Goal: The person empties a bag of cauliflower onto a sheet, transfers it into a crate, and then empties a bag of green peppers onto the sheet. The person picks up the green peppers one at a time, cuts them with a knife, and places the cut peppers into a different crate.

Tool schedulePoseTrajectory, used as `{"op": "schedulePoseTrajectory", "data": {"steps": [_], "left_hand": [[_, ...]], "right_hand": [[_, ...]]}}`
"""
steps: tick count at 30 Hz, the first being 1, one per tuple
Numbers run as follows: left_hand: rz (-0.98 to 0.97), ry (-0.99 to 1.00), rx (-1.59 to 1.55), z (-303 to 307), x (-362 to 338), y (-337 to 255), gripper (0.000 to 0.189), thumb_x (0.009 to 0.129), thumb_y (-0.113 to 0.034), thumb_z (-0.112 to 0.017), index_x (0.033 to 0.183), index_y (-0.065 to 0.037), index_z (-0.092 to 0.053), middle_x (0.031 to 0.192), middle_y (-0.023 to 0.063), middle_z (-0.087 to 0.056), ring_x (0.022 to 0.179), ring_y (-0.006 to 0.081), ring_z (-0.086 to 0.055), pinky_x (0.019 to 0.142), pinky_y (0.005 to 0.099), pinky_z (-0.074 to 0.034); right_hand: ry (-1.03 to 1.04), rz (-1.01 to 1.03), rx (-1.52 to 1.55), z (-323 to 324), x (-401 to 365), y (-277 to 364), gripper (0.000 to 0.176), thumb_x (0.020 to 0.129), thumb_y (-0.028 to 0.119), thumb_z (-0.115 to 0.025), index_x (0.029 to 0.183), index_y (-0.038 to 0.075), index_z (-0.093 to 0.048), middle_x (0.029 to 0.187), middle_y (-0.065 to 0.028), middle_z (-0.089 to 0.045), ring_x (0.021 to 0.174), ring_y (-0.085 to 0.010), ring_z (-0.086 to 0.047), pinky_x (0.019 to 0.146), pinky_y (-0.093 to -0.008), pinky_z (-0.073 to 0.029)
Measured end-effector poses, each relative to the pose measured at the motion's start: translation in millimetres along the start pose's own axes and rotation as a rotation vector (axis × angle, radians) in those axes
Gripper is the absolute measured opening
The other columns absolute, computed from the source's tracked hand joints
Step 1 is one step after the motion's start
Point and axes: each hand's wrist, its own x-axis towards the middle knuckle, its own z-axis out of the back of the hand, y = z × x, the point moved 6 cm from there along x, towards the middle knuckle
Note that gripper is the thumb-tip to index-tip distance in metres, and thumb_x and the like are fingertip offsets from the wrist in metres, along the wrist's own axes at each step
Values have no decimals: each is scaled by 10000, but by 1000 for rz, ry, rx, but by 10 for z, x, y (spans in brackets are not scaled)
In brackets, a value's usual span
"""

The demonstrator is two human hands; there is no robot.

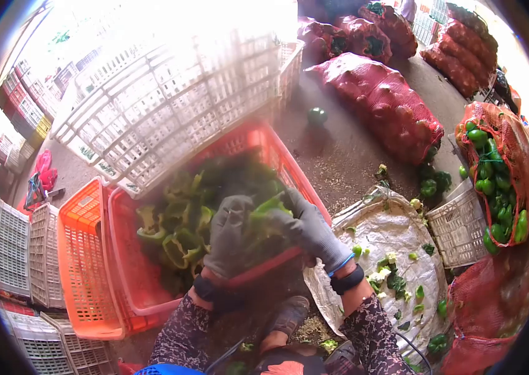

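Both hands wear grey gloves and are over a red crate (152, 307) holding many cut green pepper pieces (183, 240). My right hand (314, 228) has its fingers closed on a green pepper piece (269, 209), over the crate's right part. Just left of that piece, my left hand (230, 234) is curled with its fingers together; what it holds, if anything, is hidden. A white plastic crate (177, 100) stands tilted behind the red one.
An orange crate (83, 262) adjoins on the left. At right lie a pale sack (370, 237) with pepper scraps, a white basket (458, 219) and an open net bag of green peppers (495, 181). A full red net sack (383, 103) and a loose pepper (317, 115) lie behind.
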Motion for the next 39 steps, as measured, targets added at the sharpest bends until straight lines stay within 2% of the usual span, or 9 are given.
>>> {"op": "schedulePoseTrajectory", "data": {"steps": [3,6,15,19,22,27,29,34,39], "left_hand": [[261,211,-128,-302,-49,-313,307,1092,-315,-500,1134,-50,-648,1138,0,-639,1019,76,-578,916,252,-472],[306,262,27,-429,-65,-288,237,1075,-265,-545,1163,-58,-621,1086,-29,-640,979,55,-577,866,227,-479],[314,305,-380,-578,-149,-197,140,1061,-227,-559,1099,-107,-619,894,-47,-628,751,15,-574,650,188,-493],[357,90,-338,-631,-166,-59,153,1049,-263,-581,1065,-116,-619,867,-49,-620,740,17,-573,634,192,-491],[387,179,-379,-625,-145,-87,277,1068,-372,-522,1075,-110,-610,851,-48,-608,741,28,-573,619,209,-495],[330,-48,-365,-314,-160,-4,236,1075,-301,-509,1103,-89,-609,917,-7,-603,742,50,-560,611,207,-483],[200,25,11,-188,-165,-66,211,1069,-237,-528,1172,-73,-613,989,-13,-605,809,43,-543,682,194,-469],[179,190,137,-458,-255,-153,204,1043,-153,-589,1219,-51,-587,1051,-30,-626,879,13,-522,747,178,-438],[308,187,0,-550,-266,-74,129,1046,-183,-592,1135,-93,-569,878,-56,-627,678,2,-535,543,184,-416]], "right_hand": [[162,-75,-230,21,-75,77,449,944,374,-724,1203,26,-608,1029,-124,-714,926,-222,-692,828,-353,-533],[32,220,-482,31,-105,211,515,908,417,-735,1235,44,-596,1066,-219,-676,966,-425,-669,794,-457,-537],[-326,299,-441,-162,-315,107,259,1008,248,-601,1168,49,-558,857,-223,-651,807,-453,-664,669,-492,-501],[-297,114,-144,-60,-183,-287,258,1055,274,-523,1139,37,-579,848,-159,-672,661,-319,-657,625,-421,-508],[-225,89,352,-40,-132,-446,442,1080,345,-481,1402,46,-525,1059,-4,-644,865,-91,-599,699,-298,-516],[-297,110,305,149,-87,-254,363,1089,268,-482,1387,75,-557,973,24,-645,816,-35,-570,715,-195,-488],[-52,59,368,133,-131,-103,323,1076,205,-515,1373,109,-596,967,47,-636,803,-26,-566,697,-193,-486],[170,32,-178,64,-229,-58,713,910,218,-678,1560,142,-395,1394,-221,-595,1317,-306,-571,1079,-380,-453],[213,95,-318,76,-292,-68,814,888,206,-665,1603,152,-280,1374,-265,-584,1307,-382,-555,1077,-406,-450]]}}
